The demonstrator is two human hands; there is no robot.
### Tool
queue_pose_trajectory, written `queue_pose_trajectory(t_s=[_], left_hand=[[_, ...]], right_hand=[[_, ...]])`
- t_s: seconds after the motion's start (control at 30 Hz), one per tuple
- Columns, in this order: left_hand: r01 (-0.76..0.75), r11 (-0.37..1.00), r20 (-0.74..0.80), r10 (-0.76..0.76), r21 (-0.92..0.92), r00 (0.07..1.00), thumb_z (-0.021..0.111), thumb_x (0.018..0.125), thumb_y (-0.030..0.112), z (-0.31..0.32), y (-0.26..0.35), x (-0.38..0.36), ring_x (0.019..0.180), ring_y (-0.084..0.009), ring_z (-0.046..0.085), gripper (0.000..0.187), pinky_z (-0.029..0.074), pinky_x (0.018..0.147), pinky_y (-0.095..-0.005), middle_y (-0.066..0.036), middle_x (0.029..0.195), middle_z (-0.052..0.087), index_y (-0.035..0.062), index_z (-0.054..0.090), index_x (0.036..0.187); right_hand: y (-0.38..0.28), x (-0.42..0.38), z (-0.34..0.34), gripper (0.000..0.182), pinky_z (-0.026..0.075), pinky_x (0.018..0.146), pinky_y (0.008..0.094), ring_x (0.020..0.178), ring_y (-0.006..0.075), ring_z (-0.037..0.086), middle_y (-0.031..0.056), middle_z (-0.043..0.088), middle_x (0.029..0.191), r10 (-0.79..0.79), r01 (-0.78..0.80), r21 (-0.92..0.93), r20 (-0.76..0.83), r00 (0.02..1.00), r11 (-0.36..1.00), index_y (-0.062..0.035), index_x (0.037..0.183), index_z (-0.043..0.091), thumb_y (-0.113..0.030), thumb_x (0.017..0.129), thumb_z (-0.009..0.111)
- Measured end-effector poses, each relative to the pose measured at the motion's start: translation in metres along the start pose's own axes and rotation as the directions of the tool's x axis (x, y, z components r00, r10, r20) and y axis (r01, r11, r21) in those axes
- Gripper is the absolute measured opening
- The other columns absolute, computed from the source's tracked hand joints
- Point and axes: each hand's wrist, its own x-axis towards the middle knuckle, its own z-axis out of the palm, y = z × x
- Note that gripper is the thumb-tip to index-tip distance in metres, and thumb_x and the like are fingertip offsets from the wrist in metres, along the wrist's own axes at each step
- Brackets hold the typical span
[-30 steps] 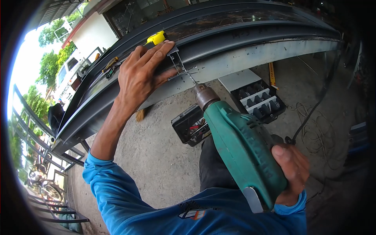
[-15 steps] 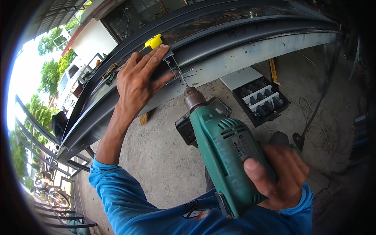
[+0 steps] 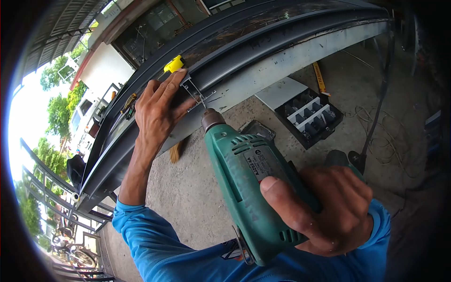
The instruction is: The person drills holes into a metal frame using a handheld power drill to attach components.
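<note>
Green corded drill (image 3: 228, 160) sits in the near middle of the scene, its chuck (image 3: 213, 118) pointing far and left. The thin drill bit (image 3: 205, 104) reaches the light metal profile (image 3: 193, 90); whether it has bitten in cannot be told. The drill looks hard-cased and fairly heavy towards the motor, so the rear handle is the place to hold it, clear of the chuck; the slim bit would likely snap under sideways load. The right hand (image 3: 333, 207) is closed around that rear part, thumb lying along the near-left side. The profile seems light, stiff and thin-walled, perhaps slick, and best pinned away from the bit. The left hand (image 3: 157, 105) is partly curled over it, fingers on the far side, thumb nearer, against the dark steel beam (image 3: 249, 54). A yellow tape measure (image 3: 174, 64) lies just beyond those fingers. Right of the drill, a compartment box (image 3: 326, 133) rests on the floor.
</note>
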Motion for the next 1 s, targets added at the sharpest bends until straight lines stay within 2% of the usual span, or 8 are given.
queue_pose_trajectory(t_s=[0.13, 0.23, 0.57, 0.67, 0.73, 0.77, 0.83, 1.0], left_hand=[[-0.009, 1.000, 0.001, 0.009, -0.008, 1.000, 0.081, 0.065, 0.035, -0.001, 0.000, -0.001, 0.075, -0.0194, 0.057, 0.067, 0.053, 0.070, -0.0328, -0.007, 0.111, 0.067, 0.0164, 0.059, 0.126], [0.004, 1.000, 0.016, -0.004, 0.000, 1.000, 0.081, 0.065, 0.035, 0.001, -0.001, 0.000, 0.075, -0.0192, 0.056, 0.067, 0.053, 0.070, -0.0329, -0.008, 0.111, 0.067, 0.0162, 0.059, 0.126], [-0.041, 0.998, -0.021, 0.040, -0.048, 0.999, 0.083, 0.064, 0.025, 0.001, -0.003, 0.002, 0.073, -0.0202, 0.055, 0.065, 0.050, 0.069, -0.0332, -0.008, 0.110, 0.067, 0.0115, 0.061, 0.123], [-0.044, 0.998, -0.026, 0.043, -0.040, 0.999, 0.084, 0.064, 0.026, 0.004, -0.004, 0.001, 0.073, -0.0202, 0.055, 0.066, 0.050, 0.069, -0.0330, -0.008, 0.110, 0.067, 0.0117, 0.061, 0.124], [-0.043, 0.998, -0.018, 0.042, -0.035, 0.999, 0.082, 0.064, 0.030, 0.003, -0.005, 0.000, 0.075, -0.0203, 0.055, 0.069, 0.051, 0.069, -0.0323, -0.007, 0.112, 0.067, 0.0141, 0.059, 0.127], [-0.042, 0.999, -0.016, 0.041, -0.030, 0.999, 0.081, 0.064, 0.035, 0.003, -0.005, 0.000, 0.076, -0.0204, 0.055, 0.072, 0.052, 0.068, -0.0316, -0.006, 0.113, 0.067, 0.0164, 0.057, 0.129], [-0.042, 0.999, -0.017, 0.042, -0.020, 0.999, 0.081, 0.063, 0.034, 0.003, -0.005, 0.000, 0.076, -0.0201, 0.055, 0.073, 0.052, 0.068, -0.0314, -0.006, 0.113, 0.067, 0.0164, 0.057, 0.129], [-0.031, 0.999, -0.018, 0.031, -0.027, 0.999, 0.082, 0.062, 0.033, 0.004, -0.006, -0.001, 0.076, -0.0196, 0.055, 0.074, 0.052, 0.068, -0.0310, -0.005, 0.112, 0.067, 0.0163, 0.057, 0.129]], right_hand=[[-0.002, 0.007, 0.000, 0.049, 0.042, 0.043, 0.0280, 0.051, 0.0165, 0.057, 0.0073, 0.057, 0.066, 0.046, -0.048, 0.085, 0.031, 0.998, 0.995, -0.0177, 0.119, 0.061, -0.032, 0.074, 0.073], [0.002, -0.001, 0.010, 0.048, 0.042, 0.043, 0.0284, 0.051, 0.0160, 0.056, 0.0073, 0.057, 0.067, 0.016, -0.016, 0.003, -0.034, 0.999, 1.000, -0.0180, 0.119, 0.061, -0.031, 0.074, 0.073], [0.006, 0.000, 0.020, 0.044, 0.041, 0.043, 0.0273, 0.050, 0.0138, 0.054, 0.0047, 0.054, 0.064, 0.013, -0.012, 0.022, -0.027, 1.000, 1.000, -0.0197, 0.117, 0.063, -0.031, 0.076, 0.072], [0.008, 0.000, 0.024, 0.044, 0.041, 0.043, 0.0275, 0.050, 0.0134, 0.053, 0.0040, 0.052, 0.064, -0.003, 0.002, -0.007, -0.041, 0.999, 1.000, -0.0195, 0.117, 0.064, -0.039, 0.078, 0.071], [0.009, 0.001, 0.026, 0.049, 0.041, 0.043, 0.0275, 0.050, 0.0134, 0.053, 0.0038, 0.052, 0.064, -0.021, 0.019, -0.037, -0.037, 0.999, 0.999, -0.0185, 0.116, 0.064, -0.050, 0.079, 0.067], [0.010, 0.002, 0.028, 0.049, 0.041, 0.043, 0.0275, 0.050, 0.0134, 0.053, 0.0038, 0.052, 0.064, -0.018, 0.017, -0.035, -0.036, 0.999, 0.999, -0.0185, 0.116, 0.064, -0.050, 0.079, 0.067], [0.013, 0.004, 0.032, 0.052, 0.041, 0.043, 0.0275, 0.050, 0.0137, 0.053, 0.0038, 0.052, 0.064, -0.018, 0.018, 0.005, -0.055, 0.998, 1.000, -0.0180, 0.117, 0.064, -0.053, 0.078, 0.066], [0.014, 0.003, 0.036, 0.051, 0.041, 0.042, 0.0279, 0.050, 0.0145, 0.054, 0.0050, 0.054, 0.066, 0.019, -0.016, 0.038, -0.068, 0.998, 0.999, -0.0177, 0.118, 0.063, -0.045, 0.076, 0.072]])
